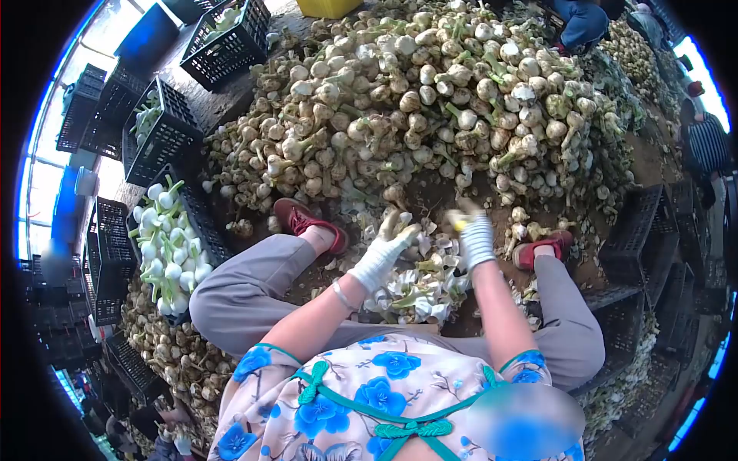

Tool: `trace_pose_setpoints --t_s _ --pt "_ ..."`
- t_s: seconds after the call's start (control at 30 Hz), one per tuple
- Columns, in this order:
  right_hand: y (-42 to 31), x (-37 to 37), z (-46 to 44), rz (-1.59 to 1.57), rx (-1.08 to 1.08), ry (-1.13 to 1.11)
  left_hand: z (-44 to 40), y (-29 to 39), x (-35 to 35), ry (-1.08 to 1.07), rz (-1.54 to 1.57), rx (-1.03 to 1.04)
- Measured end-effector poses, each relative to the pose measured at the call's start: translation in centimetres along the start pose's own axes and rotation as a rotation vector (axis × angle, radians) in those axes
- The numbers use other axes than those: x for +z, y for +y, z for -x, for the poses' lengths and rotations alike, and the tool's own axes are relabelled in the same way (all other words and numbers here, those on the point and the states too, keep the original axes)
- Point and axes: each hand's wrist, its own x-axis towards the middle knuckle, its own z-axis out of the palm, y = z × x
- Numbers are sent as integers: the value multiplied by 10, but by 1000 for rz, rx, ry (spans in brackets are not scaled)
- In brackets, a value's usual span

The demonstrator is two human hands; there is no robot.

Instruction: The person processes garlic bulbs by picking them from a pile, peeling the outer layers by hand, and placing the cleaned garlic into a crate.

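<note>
My left hand (pixel 384 250), in a white glove soiled at the fingertips, is partly closed at a brown-skinned garlic bulb (pixel 394 194); the bulb's stalk end seems to run down between its fingers. To the right my right hand (pixel 474 236), also gloved, is curled and slightly smeared by motion. A small yellow piece (pixel 460 224) shows in its grip, perhaps a handle; the rest of it is hidden. Peeled skins and cut leaves (pixel 419 292) lie on the ground below and between both hands, in front of my lap.
A large heap of untrimmed garlic (pixel 430 100) rises ahead. At my left stands a crate of peeled white garlic (pixel 171 250), with more garlic (pixel 165 346) behind it. Black crates (pixel 642 238) stand at the right. Another person's leg (pixel 580 23) shows beyond the heap.
</note>
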Motion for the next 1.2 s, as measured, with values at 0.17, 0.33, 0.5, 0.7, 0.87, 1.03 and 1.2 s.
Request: trace_pose_setpoints --t_s 0.17,0.33,0.5,0.7,0.87,1.03,1.2 --pt "53 -162 -70 830 -62 325 3 23 -21 -8 -54 -68" --pt "81 -193 -106 957 49 59 -7 30 -24 185 -158 -46" --pt "75 -154 -127 553 29 -133 -43 -16 -38 22 -403 97" --pt "-86 2 2 93 17 -677 -4 0 1 -163 -325 417" --pt "-101 59 54 -330 56 -588 18 21 -1 9 -298 584" --pt "-99 76 64 -298 25 -589 28 23 -5 -19 -159 565" --pt "-111 90 86 -237 44 -577 23 21 -11 -186 277 462"
